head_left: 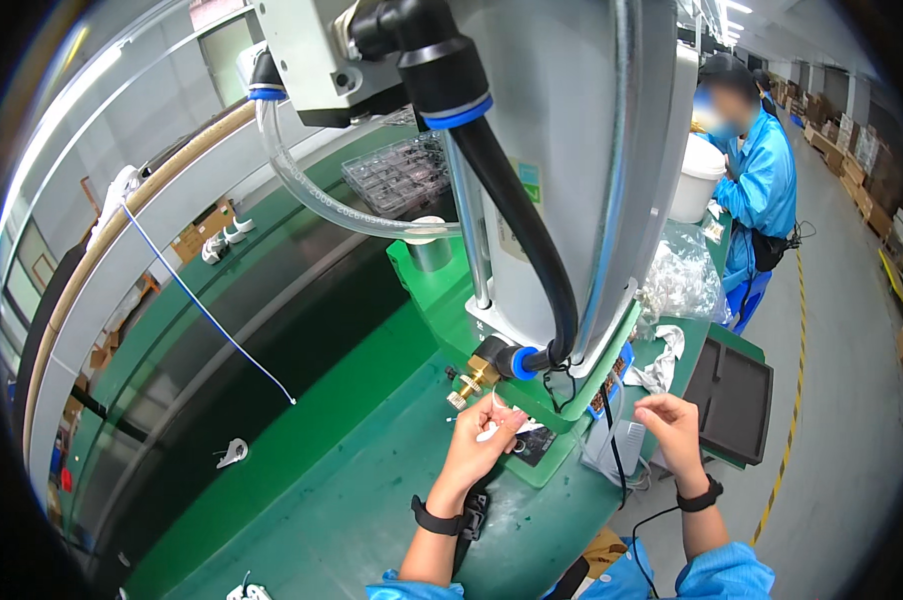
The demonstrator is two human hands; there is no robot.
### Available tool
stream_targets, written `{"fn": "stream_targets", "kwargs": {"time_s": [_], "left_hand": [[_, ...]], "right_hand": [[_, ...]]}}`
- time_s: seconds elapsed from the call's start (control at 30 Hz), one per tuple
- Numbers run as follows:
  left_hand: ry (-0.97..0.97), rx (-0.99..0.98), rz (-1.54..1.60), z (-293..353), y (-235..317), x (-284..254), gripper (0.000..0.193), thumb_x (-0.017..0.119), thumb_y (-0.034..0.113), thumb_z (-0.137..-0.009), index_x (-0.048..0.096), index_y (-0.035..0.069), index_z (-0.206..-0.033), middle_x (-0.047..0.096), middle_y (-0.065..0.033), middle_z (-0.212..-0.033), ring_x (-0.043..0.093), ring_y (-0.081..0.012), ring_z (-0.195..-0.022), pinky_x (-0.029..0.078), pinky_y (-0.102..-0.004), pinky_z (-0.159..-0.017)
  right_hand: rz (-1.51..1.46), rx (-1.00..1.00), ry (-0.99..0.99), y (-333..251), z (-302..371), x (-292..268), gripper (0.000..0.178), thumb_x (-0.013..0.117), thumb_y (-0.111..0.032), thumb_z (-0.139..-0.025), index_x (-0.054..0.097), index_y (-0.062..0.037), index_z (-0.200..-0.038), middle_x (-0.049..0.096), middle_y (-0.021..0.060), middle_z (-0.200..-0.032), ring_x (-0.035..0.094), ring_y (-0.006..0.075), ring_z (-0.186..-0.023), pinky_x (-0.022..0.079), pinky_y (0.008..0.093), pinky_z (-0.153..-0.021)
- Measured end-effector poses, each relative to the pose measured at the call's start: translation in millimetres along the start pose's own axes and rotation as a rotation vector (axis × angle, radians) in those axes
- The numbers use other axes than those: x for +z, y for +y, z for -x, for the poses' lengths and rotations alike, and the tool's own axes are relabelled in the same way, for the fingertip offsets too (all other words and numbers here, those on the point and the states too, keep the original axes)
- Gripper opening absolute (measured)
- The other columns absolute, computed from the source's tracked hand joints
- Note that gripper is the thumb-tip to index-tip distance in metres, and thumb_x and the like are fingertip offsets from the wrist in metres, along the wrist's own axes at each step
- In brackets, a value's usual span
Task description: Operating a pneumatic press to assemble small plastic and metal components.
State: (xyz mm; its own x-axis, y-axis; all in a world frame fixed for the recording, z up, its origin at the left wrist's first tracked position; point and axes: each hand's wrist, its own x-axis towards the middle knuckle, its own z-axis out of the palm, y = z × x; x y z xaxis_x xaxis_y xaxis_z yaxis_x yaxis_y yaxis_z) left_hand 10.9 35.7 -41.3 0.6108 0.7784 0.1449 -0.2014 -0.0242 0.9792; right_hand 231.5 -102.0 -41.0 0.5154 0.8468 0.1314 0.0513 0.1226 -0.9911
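My left hand (480, 440) is closed in a pinch on a small white piece (489, 433), mostly covered by the fingers. It is at the front of a green machine base (557, 415), just below a brass valve (472, 385) with a black hose (542, 270) above it. My right hand (675, 432) is raised to the right of the base, its fingers curled together. Whatever it may hold is too small to make out. Near it stands a blue bin (624, 362) of small brown parts, beside a grey box (617, 447) with cables.
A tall grey machine column (582, 150) rises in front of me. On the left runs a green conveyor belt (302, 410) with a white part (233, 453) on it. To the right are a white cloth (662, 362), a plastic bag (684, 275), a black tray (737, 400) and a co-worker (767, 170).
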Motion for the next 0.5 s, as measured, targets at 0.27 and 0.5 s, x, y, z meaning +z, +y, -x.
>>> {"fn": "stream_targets", "kwargs": {"time_s": [0.27, 0.5], "left_hand": [[0.072, -0.066, 0.130, -0.3, -10.7, -5.4, 0.014, 0.059, 0.010, -0.082, 0.049, 0.004, -0.075, 0.048, 0.0030, -0.061, 0.043, -0.0044, -0.046, 0.035, -0.0193, -0.043], [0.136, -0.062, 0.270, -2.1, -8.4, 2.1, 0.015, 0.055, 0.012, -0.085, 0.043, 0.004, -0.089, 0.043, 0.0016, -0.056, 0.035, -0.0042, -0.040, 0.034, -0.0216, -0.040]], "right_hand": [[-0.054, -0.046, 0.134, 64.9, -0.3, 39.0, 0.005, 0.054, 0.000, -0.082, 0.057, 0.0033, -0.085, 0.058, 0.0015, -0.080, 0.053, 0.0063, -0.075, 0.043, 0.0205, -0.069], [-0.100, -0.066, 0.143, 66.4, -1.7, 36.5, 0.010, 0.054, 0.001, -0.082, 0.057, 0.0039, -0.091, 0.060, 0.0043, -0.083, 0.056, 0.0087, -0.077, 0.044, 0.0215, -0.070]]}}
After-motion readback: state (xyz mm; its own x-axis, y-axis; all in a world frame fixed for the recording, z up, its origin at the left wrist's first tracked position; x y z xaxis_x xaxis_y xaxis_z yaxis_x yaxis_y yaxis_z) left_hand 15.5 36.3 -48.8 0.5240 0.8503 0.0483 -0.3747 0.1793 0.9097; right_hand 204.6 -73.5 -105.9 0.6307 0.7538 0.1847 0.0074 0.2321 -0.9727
